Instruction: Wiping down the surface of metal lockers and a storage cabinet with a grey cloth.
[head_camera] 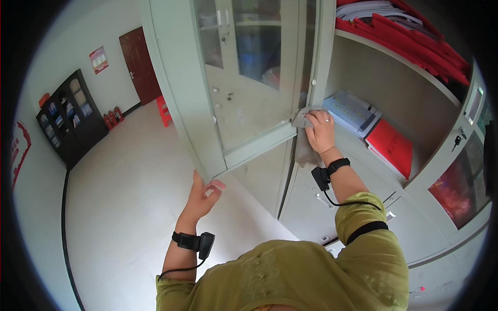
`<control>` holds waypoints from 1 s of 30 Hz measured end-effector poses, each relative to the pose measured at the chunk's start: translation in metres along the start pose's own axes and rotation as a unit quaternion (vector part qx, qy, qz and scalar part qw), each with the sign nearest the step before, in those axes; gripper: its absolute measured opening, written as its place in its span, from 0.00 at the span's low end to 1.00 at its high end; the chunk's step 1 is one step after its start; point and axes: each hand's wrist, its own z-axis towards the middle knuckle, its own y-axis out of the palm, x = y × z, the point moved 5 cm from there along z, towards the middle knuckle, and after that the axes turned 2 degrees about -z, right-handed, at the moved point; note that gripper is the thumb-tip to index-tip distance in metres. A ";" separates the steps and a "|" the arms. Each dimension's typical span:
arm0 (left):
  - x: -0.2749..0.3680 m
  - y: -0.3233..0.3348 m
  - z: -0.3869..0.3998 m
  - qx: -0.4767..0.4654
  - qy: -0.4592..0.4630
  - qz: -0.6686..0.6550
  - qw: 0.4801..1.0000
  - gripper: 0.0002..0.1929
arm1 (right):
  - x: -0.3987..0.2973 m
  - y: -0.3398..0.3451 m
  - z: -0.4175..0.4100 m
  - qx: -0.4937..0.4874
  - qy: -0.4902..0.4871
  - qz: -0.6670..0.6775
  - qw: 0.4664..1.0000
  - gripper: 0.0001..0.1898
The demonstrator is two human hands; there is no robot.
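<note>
An open glass-paned cabinet door (pixel 258 149) with a pale metal frame stands out in front of me. At its outer bottom corner is my left hand (pixel 201 196), its thumb and fingers around the edge, with a small pink piece beside the fingers that I cannot make out. My right hand (pixel 320 128) presses a grey cloth (pixel 307 149) against the hinge side of the frame, low down; part of the cloth hangs below the hand. Behind that hand, a blue-covered folder (pixel 350 110) and a red folder (pixel 390 147) lie on the cabinet's shelf.
Red folders and papers (pixel 404 42) fill the upper shelf. Another glazed door (pixel 455 175) with keys (pixel 459 139) is at the right. Across the floor stand a dark bookcase (pixel 89 128), fire extinguishers (pixel 113 117), a red stool (pixel 164 110) and a brown door (pixel 140 66).
</note>
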 end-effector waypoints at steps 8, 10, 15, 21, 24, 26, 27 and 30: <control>0.002 0.008 0.002 0.010 0.021 -0.018 1.000 0.33 | -0.083 0.004 -0.008 0.036 0.002 0.118 0.992 0.17; -0.002 0.007 0.001 0.004 0.015 -0.024 1.000 0.35 | -0.121 0.005 -0.003 0.006 -0.042 0.158 0.987 0.18; 0.000 0.009 0.000 0.015 0.018 -0.077 0.997 0.33 | -0.191 0.009 -0.011 0.028 -0.062 0.225 0.972 0.21; -0.010 0.005 -0.005 0.014 0.028 -0.056 0.998 0.34 | -0.202 0.041 -0.064 -0.081 -0.136 0.162 0.974 0.26; -0.009 0.003 -0.006 0.034 0.033 -0.038 0.998 0.34 | -0.209 0.039 -0.070 -0.105 -0.150 0.155 0.971 0.27; -0.008 0.003 -0.006 0.041 0.043 0.004 0.998 0.35 | -0.215 0.037 -0.068 -0.078 -0.148 0.175 0.970 0.27; -0.008 0.004 -0.004 0.042 0.049 0.024 0.998 0.35 | -0.216 0.032 -0.066 -0.049 -0.146 0.193 0.969 0.28; -0.011 -0.001 -0.011 0.011 0.012 0.006 1.000 0.36 | -0.226 0.029 -0.060 -0.077 -0.184 0.214 0.956 0.29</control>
